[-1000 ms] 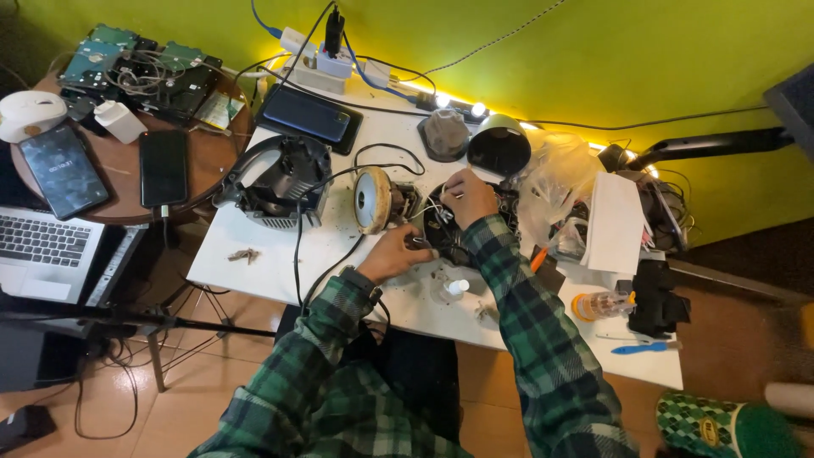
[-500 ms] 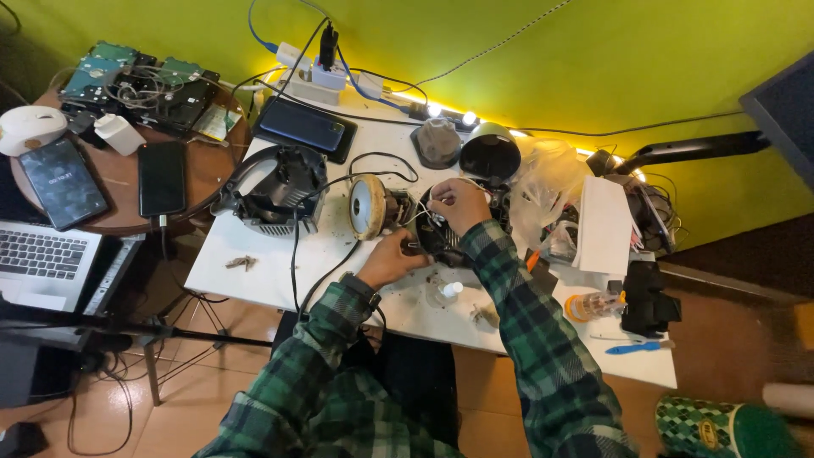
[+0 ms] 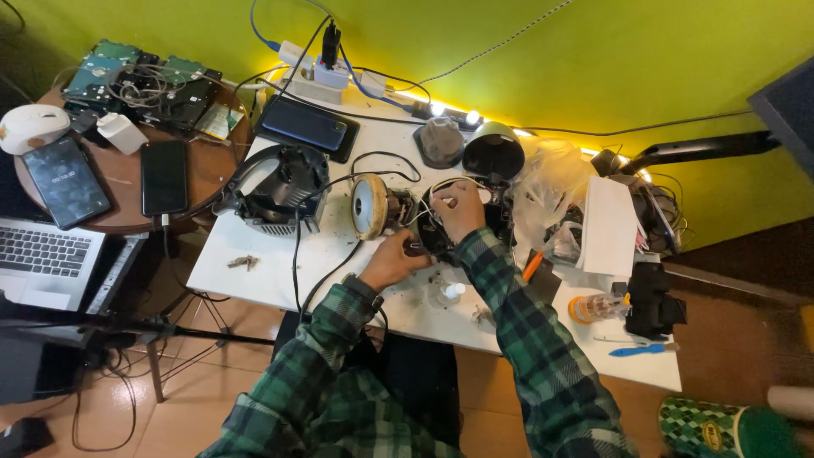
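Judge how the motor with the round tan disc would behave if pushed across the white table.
The motor lies on its side, so its round disc might let it roll. Its wires, running toward the right hand, would probably tug it back. It looks metal, likely heavy for its size.

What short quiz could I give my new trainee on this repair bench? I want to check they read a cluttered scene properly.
1. True or false: the left hand rests on the laptop.
2. What lies just left of the black part that both hands work on?
A. a motor with a tan disc
B. a blue-handled tool
3. What colour is the wall?

Key: 1 false, it is at the black part beside the right hand; 2 A; 3 yellow-green.
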